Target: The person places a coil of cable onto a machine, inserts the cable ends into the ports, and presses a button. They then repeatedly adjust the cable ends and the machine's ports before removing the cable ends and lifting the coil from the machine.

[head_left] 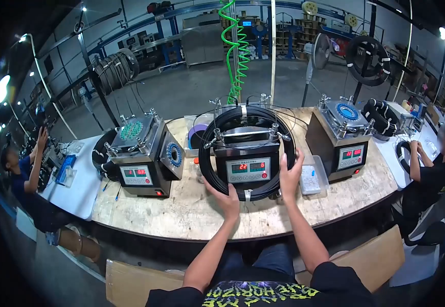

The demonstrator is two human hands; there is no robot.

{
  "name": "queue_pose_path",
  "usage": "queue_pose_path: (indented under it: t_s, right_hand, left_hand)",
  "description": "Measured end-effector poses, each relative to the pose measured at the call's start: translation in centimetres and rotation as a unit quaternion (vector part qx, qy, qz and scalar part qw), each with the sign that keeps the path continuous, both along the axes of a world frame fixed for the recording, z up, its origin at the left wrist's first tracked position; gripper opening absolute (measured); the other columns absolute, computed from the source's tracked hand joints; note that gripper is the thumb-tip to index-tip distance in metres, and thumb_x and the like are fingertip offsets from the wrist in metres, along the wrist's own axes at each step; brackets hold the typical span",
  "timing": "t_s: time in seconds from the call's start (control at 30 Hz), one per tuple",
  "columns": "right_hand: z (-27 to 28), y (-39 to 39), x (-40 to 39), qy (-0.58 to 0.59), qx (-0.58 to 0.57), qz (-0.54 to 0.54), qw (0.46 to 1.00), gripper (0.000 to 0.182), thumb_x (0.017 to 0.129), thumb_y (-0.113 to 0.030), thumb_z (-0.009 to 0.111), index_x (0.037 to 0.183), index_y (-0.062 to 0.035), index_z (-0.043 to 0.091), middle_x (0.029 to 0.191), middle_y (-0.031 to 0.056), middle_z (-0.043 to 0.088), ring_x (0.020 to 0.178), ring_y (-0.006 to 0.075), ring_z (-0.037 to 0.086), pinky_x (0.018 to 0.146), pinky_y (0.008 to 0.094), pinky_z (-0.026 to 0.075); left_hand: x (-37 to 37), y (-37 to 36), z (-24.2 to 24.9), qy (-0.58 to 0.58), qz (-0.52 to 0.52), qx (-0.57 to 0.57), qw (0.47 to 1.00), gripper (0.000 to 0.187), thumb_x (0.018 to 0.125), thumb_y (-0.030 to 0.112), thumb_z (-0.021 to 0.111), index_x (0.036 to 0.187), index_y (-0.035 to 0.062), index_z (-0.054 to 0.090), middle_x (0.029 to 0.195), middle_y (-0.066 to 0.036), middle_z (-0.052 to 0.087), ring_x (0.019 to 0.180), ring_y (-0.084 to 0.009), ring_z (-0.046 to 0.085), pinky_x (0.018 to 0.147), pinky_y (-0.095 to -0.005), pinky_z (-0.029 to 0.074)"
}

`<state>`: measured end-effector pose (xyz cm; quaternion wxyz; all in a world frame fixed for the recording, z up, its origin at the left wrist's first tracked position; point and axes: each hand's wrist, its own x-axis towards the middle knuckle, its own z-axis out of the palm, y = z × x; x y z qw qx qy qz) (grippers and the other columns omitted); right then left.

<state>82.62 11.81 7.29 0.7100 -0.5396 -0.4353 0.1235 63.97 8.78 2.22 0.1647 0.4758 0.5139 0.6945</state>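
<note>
While both your forearms reach up from the bottom of the frame, your hands hold a coil of black cable (207, 158) at the centre, its ring framing the lit panel of the middle machine (248, 151). Your left hand (226, 201) is curled on the coil's lower left, thumb at the inner edge; some of its fingers are hidden. Your right hand (291, 176) grips the right side between thumb and fingers — thumb inside the ring, fingers along the outside. White tape (248, 195) binds the coil at its lowest part. Whether the coil touches the machine, I cannot tell.

Just right of your right hand sits a clear plastic tray (324, 180) on the wooden table (171, 220). Similar machines stand either side of you — one left of centre (143, 176), one right of centre (349, 156).
</note>
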Motion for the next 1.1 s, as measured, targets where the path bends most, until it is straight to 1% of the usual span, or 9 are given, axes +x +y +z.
queue_pose_path:
  t_s: [0.17, 0.27, 0.37, 0.57, 0.67, 0.8, 0.93, 1.03, 1.1]
  right_hand:
    - [4.6, 3.9, 2.4, -0.157, -0.006, -0.008, 0.988, 0.062, 0.102, -0.039, 0.065, 0.147, 0.001, 0.053, 0.138, 0.0272, 0.061, 0.127, 0.0405, 0.06, 0.11, 0.0442, 0.045]
    - [7.5, 4.5, 2.6, -0.16, -0.053, 0.064, 0.984, 0.059, 0.102, -0.041, 0.065, 0.145, -0.0011, 0.056, 0.128, 0.0262, 0.068, 0.119, 0.0407, 0.065, 0.104, 0.0447, 0.049]
    - [6.8, 4.2, 1.8, -0.18, -0.053, 0.012, 0.982, 0.057, 0.104, -0.044, 0.063, 0.144, -0.0043, 0.058, 0.123, 0.0252, 0.07, 0.113, 0.0436, 0.067, 0.098, 0.0472, 0.052]
    - [6.3, 4.3, 1.8, -0.206, -0.041, -0.011, 0.978, 0.056, 0.106, -0.045, 0.059, 0.146, -0.0067, 0.057, 0.118, 0.0246, 0.07, 0.111, 0.045, 0.067, 0.094, 0.0499, 0.052]
    - [6.5, 4.1, 1.7, -0.21, -0.044, -0.017, 0.977, 0.056, 0.106, -0.046, 0.059, 0.146, -0.0068, 0.056, 0.117, 0.0246, 0.07, 0.109, 0.0452, 0.067, 0.092, 0.0501, 0.053]
    - [6.2, 4.2, 1.7, -0.217, -0.037, -0.022, 0.975, 0.057, 0.106, -0.047, 0.058, 0.147, -0.0074, 0.056, 0.116, 0.0247, 0.069, 0.106, 0.0457, 0.067, 0.09, 0.0508, 0.053]
    - [6.0, 4.4, 1.9, -0.224, -0.035, -0.026, 0.974, 0.057, 0.106, -0.048, 0.058, 0.147, -0.0081, 0.057, 0.116, 0.0239, 0.07, 0.106, 0.0457, 0.067, 0.089, 0.051, 0.053]
    - [6.1, 4.2, 1.9, -0.219, -0.038, -0.022, 0.975, 0.057, 0.106, -0.048, 0.058, 0.147, -0.0086, 0.057, 0.117, 0.023, 0.07, 0.107, 0.045, 0.068, 0.09, 0.0505, 0.053]
    - [6.6, 3.9, 1.7, -0.212, -0.049, -0.023, 0.976, 0.052, 0.107, -0.042, 0.06, 0.145, -0.0063, 0.058, 0.121, 0.0252, 0.069, 0.112, 0.0445, 0.067, 0.093, 0.0475, 0.052]
  left_hand:
    - [-0.1, 0.0, -0.2, -0.005, -0.015, 0.018, 1.0, 0.097, 0.092, 0.004, 0.063, 0.168, 0.0005, 0.004, 0.171, -0.028, 0.017, 0.158, -0.0403, 0.023, 0.128, -0.0435, 0.018]
    - [-0.2, 0.5, -1.1, 0.005, -0.002, 0.024, 1.0, 0.097, 0.092, 0.005, 0.063, 0.168, 0.0018, 0.004, 0.171, -0.028, 0.02, 0.157, -0.0406, 0.026, 0.128, -0.0436, 0.02]
    - [-0.1, 0.3, -0.7, -0.039, -0.024, 0.009, 0.999, 0.097, 0.092, 0.004, 0.064, 0.169, 0.0038, 0.004, 0.17, -0.028, 0.02, 0.156, -0.0406, 0.029, 0.127, -0.0441, 0.023]
    - [-0.8, -0.1, 0.3, 0.015, 0.003, -0.034, 0.999, 0.095, 0.094, 0.011, 0.071, 0.167, 0.0044, 0.01, 0.165, -0.027, 0.029, 0.151, -0.0385, 0.036, 0.123, -0.0442, 0.029]
    - [-2.6, 1.1, 1.2, -0.089, -0.031, -0.055, 0.994, 0.094, 0.093, 0.022, 0.079, 0.163, 0.0025, 0.019, 0.156, -0.026, 0.038, 0.144, -0.0409, 0.042, 0.123, -0.0459, 0.03]
    - [-5.0, 3.7, 4.3, 0.17, 0.035, -0.011, 0.985, 0.091, 0.092, 0.026, 0.081, 0.159, 0.0016, 0.025, 0.15, -0.027, 0.042, 0.138, -0.043, 0.046, 0.119, -0.0478, 0.034]
    - [-6.2, 6.7, 10.8, 0.218, -0.01, 0.031, 0.975, 0.08, 0.093, 0.029, 0.08, 0.157, 0.0033, 0.038, 0.144, -0.022, 0.051, 0.135, -0.0403, 0.052, 0.115, -0.0452, 0.04]
    - [-7.5, 9.5, 12.6, 0.212, -0.132, 0.017, 0.968, 0.064, 0.099, 0.029, 0.074, 0.153, 0.0052, 0.048, 0.136, -0.021, 0.061, 0.128, -0.0394, 0.059, 0.109, -0.0448, 0.046]
    - [-8.0, 10.6, 13.1, 0.212, -0.149, 0.014, 0.966, 0.056, 0.103, 0.03, 0.068, 0.151, 0.0058, 0.052, 0.133, -0.022, 0.065, 0.124, -0.0403, 0.062, 0.107, -0.0443, 0.047]
